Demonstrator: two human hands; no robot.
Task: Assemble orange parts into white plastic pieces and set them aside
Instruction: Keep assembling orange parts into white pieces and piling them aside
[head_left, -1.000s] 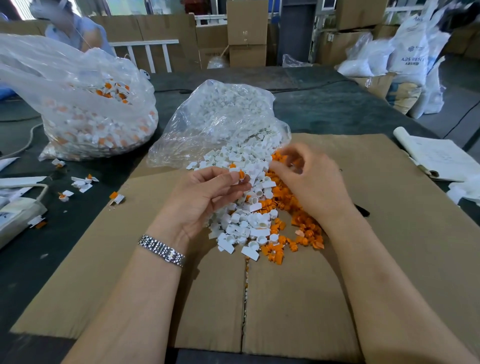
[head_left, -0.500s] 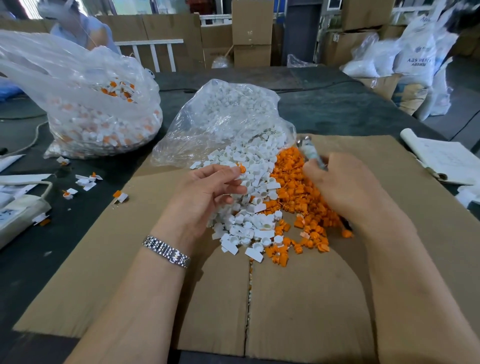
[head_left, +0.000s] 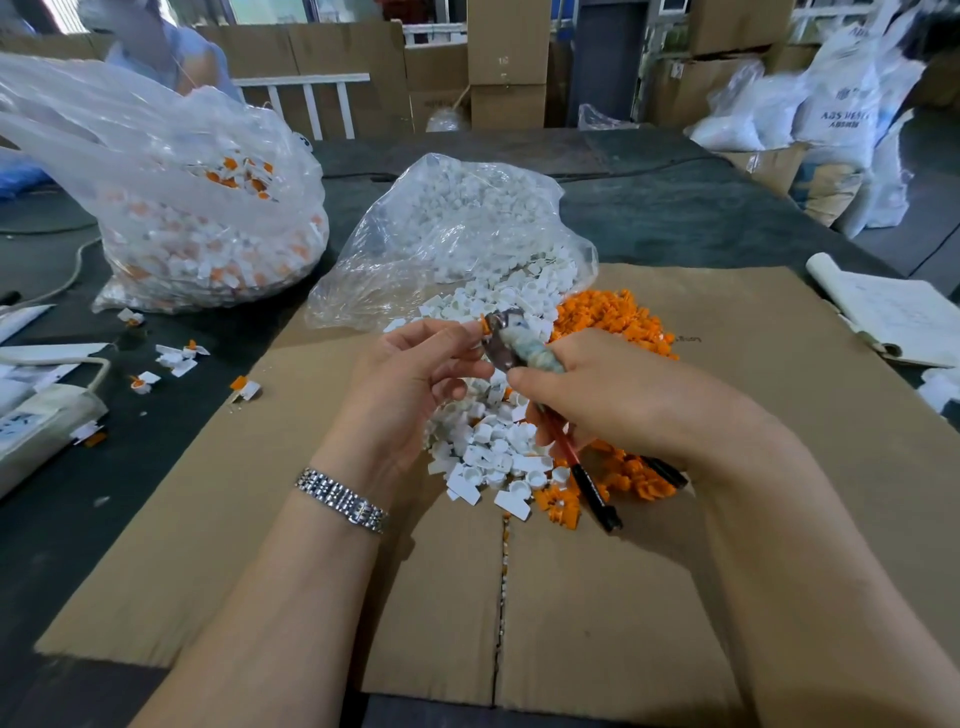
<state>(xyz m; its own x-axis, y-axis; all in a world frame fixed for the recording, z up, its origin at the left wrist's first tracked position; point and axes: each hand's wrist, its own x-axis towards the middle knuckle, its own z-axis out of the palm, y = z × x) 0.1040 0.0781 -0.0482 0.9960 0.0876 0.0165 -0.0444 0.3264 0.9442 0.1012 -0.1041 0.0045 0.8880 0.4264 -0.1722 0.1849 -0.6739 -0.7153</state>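
Head view. We see the left hand (head_left: 415, 369) raised over the cardboard sheet (head_left: 260, 493), its thumb and fingertips (head_left: 467, 332) pinching a small part that shows an orange end (head_left: 484, 325); whether a white piece is already round it we cannot tell, since the fingers cover most of it. The right hand (head_left: 623, 400) is wrapped round a pair of pliers (head_left: 519, 348) with a tape-bound head and red-and-black handles (head_left: 592, 483); the tool's tip touches the pinched part. Whether the plier jaws stand apart or together on the part is too blurred to tell.

Beneath the hands lies the loose heap of white plastic pieces (head_left: 493, 447), spilling from an open clear bag (head_left: 457, 228), and just beside it on the right the heap of orange parts (head_left: 613, 317). Assembled pieces fill a second clear bag (head_left: 208, 228) well apart at the far left, with a few strays (head_left: 244, 387) on the dark table (head_left: 675, 208).

We judge the step in hand to be the pressing of an orange part into its white piece with the pliers. The next move would call for a firm, square squeeze while the left pinch keeps the part aligned, then the setting aside of the finished piece toward the left bag.
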